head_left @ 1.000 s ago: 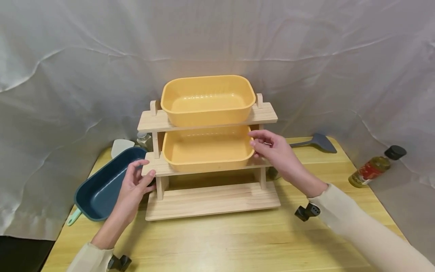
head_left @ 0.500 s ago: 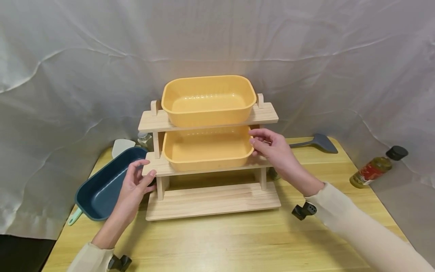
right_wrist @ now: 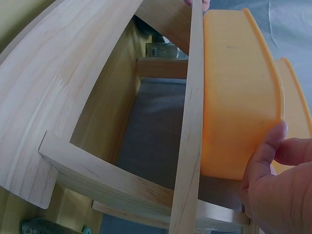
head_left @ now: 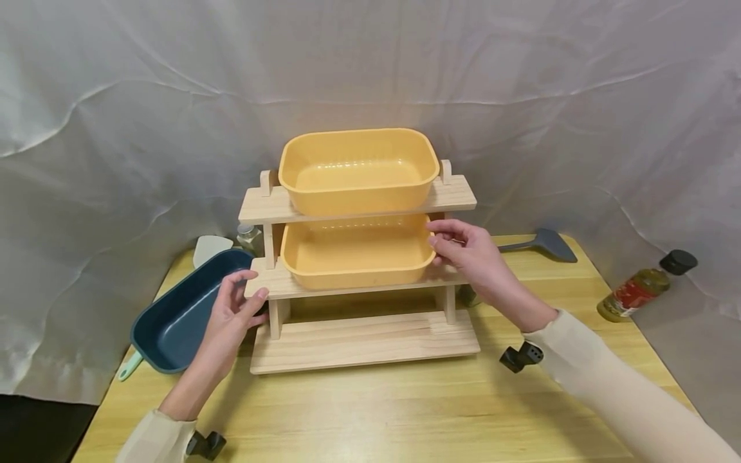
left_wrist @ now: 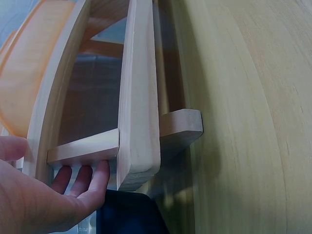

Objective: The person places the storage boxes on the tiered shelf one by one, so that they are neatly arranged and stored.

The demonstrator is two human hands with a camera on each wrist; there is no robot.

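oil bottle (head_left: pixel 639 287) | red label (unreadable) | right hand (head_left: pixel 471 254) grips tray (head_left: pixel 356 254)

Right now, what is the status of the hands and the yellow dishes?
Left hand grips middle shelf end. Right hand holds lower yellow dish rim. Upper yellow dish untouched. Blue dish beside rack.

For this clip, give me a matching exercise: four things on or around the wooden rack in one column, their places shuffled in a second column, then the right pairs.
Things:
1. upper yellow tub
2. lower yellow tub
3. dark blue tub
4. oil bottle

Places:
A. on the table left of the wooden rack
B. on the rack's top shelf
C. lying at the table's far right edge
D. on the middle shelf, with the right hand touching its end

Pairs: 1-B, 2-D, 3-A, 4-C
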